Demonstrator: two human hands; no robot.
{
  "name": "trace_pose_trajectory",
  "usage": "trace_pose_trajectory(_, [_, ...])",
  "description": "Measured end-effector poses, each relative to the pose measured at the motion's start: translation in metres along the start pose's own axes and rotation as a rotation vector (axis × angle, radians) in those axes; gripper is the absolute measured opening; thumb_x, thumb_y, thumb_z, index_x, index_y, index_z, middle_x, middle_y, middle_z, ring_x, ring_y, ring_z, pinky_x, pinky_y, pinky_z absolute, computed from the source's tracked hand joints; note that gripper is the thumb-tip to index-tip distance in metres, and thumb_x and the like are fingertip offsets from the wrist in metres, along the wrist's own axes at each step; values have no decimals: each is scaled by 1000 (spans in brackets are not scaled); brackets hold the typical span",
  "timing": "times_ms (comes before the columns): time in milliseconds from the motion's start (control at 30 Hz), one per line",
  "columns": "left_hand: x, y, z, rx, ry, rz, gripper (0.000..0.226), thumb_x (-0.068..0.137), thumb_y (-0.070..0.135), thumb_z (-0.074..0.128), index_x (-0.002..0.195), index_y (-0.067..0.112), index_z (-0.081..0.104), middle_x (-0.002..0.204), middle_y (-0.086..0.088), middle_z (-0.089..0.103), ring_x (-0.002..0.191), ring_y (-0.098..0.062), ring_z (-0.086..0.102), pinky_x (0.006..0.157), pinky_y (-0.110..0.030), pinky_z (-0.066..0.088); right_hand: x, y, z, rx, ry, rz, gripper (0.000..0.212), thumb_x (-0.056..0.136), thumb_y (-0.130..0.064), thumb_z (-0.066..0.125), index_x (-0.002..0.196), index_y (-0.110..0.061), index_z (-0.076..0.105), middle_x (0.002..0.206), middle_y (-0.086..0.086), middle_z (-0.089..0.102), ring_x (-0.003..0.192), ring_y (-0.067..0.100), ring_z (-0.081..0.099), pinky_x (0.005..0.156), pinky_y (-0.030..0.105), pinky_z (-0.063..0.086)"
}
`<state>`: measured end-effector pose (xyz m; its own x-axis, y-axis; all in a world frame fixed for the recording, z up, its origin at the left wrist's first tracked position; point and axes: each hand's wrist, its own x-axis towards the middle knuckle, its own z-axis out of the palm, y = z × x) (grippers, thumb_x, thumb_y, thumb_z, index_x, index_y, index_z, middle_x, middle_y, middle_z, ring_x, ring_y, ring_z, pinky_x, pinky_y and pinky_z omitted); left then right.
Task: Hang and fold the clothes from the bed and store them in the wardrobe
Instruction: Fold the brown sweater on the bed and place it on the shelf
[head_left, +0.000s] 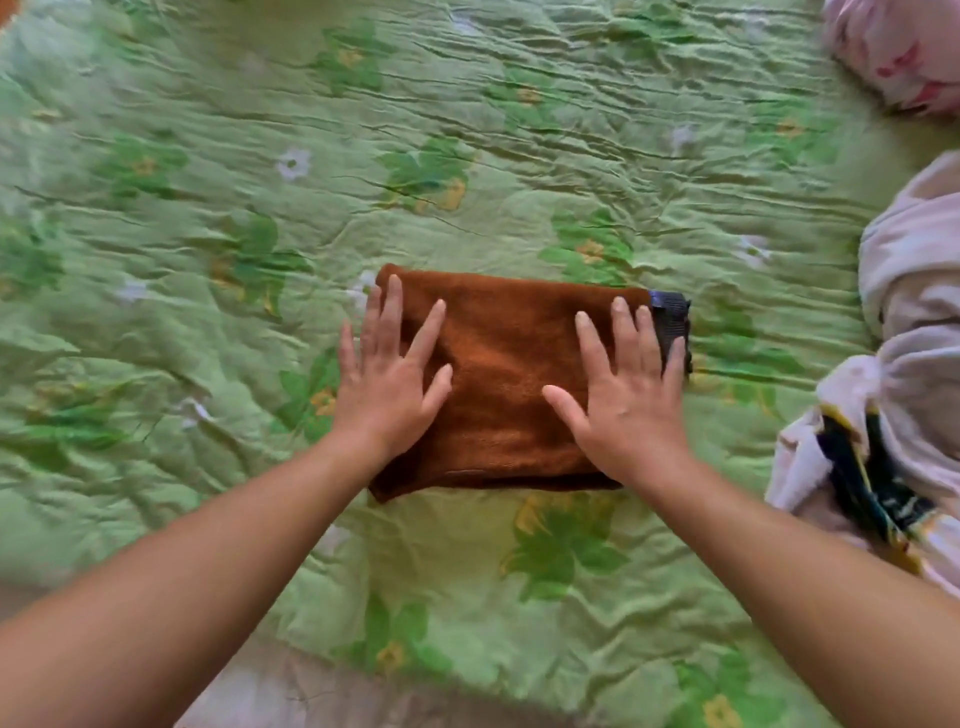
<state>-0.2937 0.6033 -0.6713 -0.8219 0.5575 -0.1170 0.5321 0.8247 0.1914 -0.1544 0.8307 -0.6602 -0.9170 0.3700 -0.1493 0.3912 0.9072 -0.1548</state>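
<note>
Two flat palms here: left grip and right grip, fingers spread open, press the folded brown garment lying mid-bed on the green floral bedspread. A white clothes pile sits right of it, pink floral bundle farther back.

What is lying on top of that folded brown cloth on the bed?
The left hand and right hand lie flat on the brown cloth, fingers spread. Its inner folds are covered.
</note>
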Motion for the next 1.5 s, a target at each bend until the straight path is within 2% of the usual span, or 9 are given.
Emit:
trace_pose_trajectory(200, [13, 5, 45, 173, -24, 93, 77, 89, 71, 26, 158, 43, 8, 167, -11, -9, 154, -30, -12, 118, -65, 3, 55, 3, 48, -136, -221, -77, 94, 73, -99, 6, 149, -53, -25, 158, 0, -42, 146, 36, -36, 106, 81, -7])
trace_pose_trajectory(333, [24, 1, 48, 182, -80, 98, 76, 89, 72, 25, 157, 44, 8, 167, -12, -2, 154, -30, -9, 118, -65, 4, 68, 9, 53, -107, -284, -89, 96, 66, -102, 4, 146, -58, -25, 156, -5, -45, 144, 33, -39, 104, 80, -13])
trace_pose_trajectory(733, [-30, -32, 38, -139, -137, 13, 79, 91, 70, 32, 154, 47, -10, 162, -1, -32, 153, -23, -16, 124, -47, 15, 3, 52, 50, 67, -290, 206, 83, 83, -87, 10, 148, -53, -28, 159, -4, -40, 147, 26, -37, 121, 59, -10])
trace_pose_trajectory(833, [-28, -28, 41, -205, -103, -31, 85, 91, 65, 47, 156, 46, -5, 165, 1, -25, 155, -26, 4, 119, -39, 26, -1, 43, 53, 235, -140, 300, 86, 85, -84, 34, 154, -53, -6, 164, 6, -27, 152, 28, -22, 123, 44, -6])
trace_pose_trajectory(900, [-29, -28, 36, -431, -72, -116, 82, 89, 56, 61, 156, 46, 15, 167, -1, -1, 151, -22, 20, 114, -31, 25, -8, 39, 49, 529, 30, 481, 80, 85, -70, 61, 152, -52, 22, 165, 13, -1, 153, 28, 7, 120, 32, 9])
trace_pose_trajectory(1000, [-16, -29, 12, -863, -22, -283, 59, 88, 27, 74, 140, 38, 50, 141, -3, 49, 125, -5, 52, 110, -29, 41, -2, 37, 32, 977, 166, 695, 60, 81, -40, 80, 135, -41, 52, 141, 9, 47, 123, 22, 52, 110, 30, 40])
trace_pose_trajectory(1067, [-1, -29, -9, -1116, -133, -420, 48, 87, 17, 75, 125, 40, 58, 125, -3, 61, 98, -3, 66, 84, -29, 58, 9, 43, 13, 1277, 82, 773, 46, 80, -20, 83, 119, -31, 61, 126, 9, 63, 100, 21, 66, 93, 40, 57])
trace_pose_trajectory(1267, [12, -19, -57, -1199, -363, -453, 46, 86, 11, 73, 114, 47, 65, 112, -11, 69, 77, -18, 74, 63, -34, 60, 13, 53, -36, 1469, -295, 723, 47, 74, 12, 64, 98, -26, 76, 103, 13, 70, 78, 22, 66, 60, 27, 56])
trace_pose_trajectory(1500, [-19, 24, -167, -1126, -385, -412, 44, 86, 13, 74, 112, 48, 68, 106, -12, 69, 70, -19, 74, 57, -33, 59, -51, 53, -138, 1382, -140, 537, 51, 73, 9, 66, 104, -31, 78, 118, 8, 70, 98, 24, 65, 80, 32, 53])
